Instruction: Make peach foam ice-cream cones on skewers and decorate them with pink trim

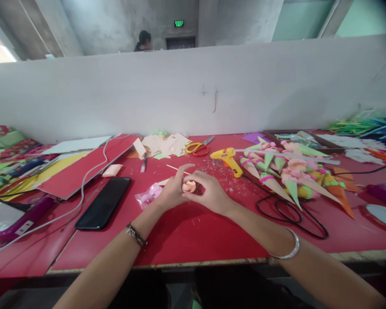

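Between my two hands, above the middle of the red table, is a small peach-coloured rolled piece (189,186) with curled layers, like a paper or foam flower. My left hand (173,189) pinches it from the left, and my right hand (211,192) curls its fingers and thumb round it from the right. Part of the piece is hidden by the fingers. Close to my left hand lies a clear bag with pink pieces (149,195). A thin pale stick (173,167) shows just behind the fingers.
A yellow glue gun (228,160) with a black cord lies right of centre, beside a pile of coloured cones (286,167). Scissors (199,148), peach sheets (167,145) and a small knife (143,164) are behind. A black phone (103,203) rests at left.
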### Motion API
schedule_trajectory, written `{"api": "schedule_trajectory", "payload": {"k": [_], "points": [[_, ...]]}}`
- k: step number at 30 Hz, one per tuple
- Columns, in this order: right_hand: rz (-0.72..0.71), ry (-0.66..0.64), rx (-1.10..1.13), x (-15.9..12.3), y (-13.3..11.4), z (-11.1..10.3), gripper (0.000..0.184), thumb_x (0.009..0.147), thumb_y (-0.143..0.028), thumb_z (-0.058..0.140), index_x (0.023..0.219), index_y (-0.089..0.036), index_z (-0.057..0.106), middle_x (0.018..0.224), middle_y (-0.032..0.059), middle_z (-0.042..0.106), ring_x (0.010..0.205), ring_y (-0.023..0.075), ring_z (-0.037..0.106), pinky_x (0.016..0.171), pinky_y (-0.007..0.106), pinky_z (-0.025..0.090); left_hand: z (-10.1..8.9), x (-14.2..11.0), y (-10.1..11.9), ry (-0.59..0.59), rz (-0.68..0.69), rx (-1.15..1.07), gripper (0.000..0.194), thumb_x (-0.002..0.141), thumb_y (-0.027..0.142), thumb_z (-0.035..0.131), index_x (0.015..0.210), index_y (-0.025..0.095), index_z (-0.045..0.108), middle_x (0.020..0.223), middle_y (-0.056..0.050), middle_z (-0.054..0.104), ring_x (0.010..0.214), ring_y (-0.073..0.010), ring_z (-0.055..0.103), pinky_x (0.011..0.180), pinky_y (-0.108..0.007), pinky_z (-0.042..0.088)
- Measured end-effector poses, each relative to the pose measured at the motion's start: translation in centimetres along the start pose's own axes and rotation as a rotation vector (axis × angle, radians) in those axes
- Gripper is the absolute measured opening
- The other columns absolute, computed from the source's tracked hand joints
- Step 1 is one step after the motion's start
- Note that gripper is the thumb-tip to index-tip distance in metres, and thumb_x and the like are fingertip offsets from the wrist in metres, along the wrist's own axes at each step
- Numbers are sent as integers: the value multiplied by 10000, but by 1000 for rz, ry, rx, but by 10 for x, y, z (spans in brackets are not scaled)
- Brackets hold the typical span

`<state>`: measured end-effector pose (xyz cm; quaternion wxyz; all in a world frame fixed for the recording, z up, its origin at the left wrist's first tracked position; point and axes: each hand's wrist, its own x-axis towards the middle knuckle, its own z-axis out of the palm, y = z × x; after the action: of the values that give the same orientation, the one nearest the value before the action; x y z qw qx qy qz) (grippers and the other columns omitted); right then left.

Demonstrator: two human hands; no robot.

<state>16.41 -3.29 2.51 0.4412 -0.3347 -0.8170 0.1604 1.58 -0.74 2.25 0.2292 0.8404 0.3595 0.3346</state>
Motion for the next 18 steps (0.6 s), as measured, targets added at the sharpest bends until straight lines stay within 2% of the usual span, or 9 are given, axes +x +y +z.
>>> {"api": "schedule_trajectory", "payload": {"k": [2,5,8,11,15,18], "points": [[19,2,33,1,0,-1,151,715,-270,599,834,-197,542,780,7,533,721,126,501,664,243,405,-1,1,0,-51,-5,-33,694,582,143,585,1200,187,273,760,18,568,644,-133,559,567,-217,411],[70,36,109,1,3,-2,131,705,-250,592,812,-194,540,790,7,549,739,131,518,674,251,407,-1,1,1,-63,10,-117,690,600,173,593,1208,193,268,795,7,578,681,-139,559,582,-220,418],[182,80,241,2,9,-4,146,703,-259,572,827,-192,532,808,10,560,747,136,537,661,254,423,0,2,2,-36,18,-186,595,640,163,556,1179,198,306,847,-9,574,708,-131,549,610,-228,421],[282,106,371,4,13,-6,157,696,-259,561,830,-186,523,783,3,560,727,131,545,637,247,436,2,2,3,-9,-7,-302,469,712,223,533,1140,186,346,785,0,546,672,-111,525,619,-230,417],[343,180,463,6,14,-6,171,678,-265,571,822,-194,511,772,-9,559,711,125,550,628,245,451,5,4,2,14,-16,-541,344,777,310,494,1079,183,387,769,-1,529,643,-92,497,611,-225,411],[353,174,512,6,14,-5,183,686,-267,569,838,-201,491,758,-15,552,674,121,563,606,248,466,7,7,1,28,-49,-626,251,810,355,439,976,166,445,738,4,526,614,-85,493,608,-232,415]]}}
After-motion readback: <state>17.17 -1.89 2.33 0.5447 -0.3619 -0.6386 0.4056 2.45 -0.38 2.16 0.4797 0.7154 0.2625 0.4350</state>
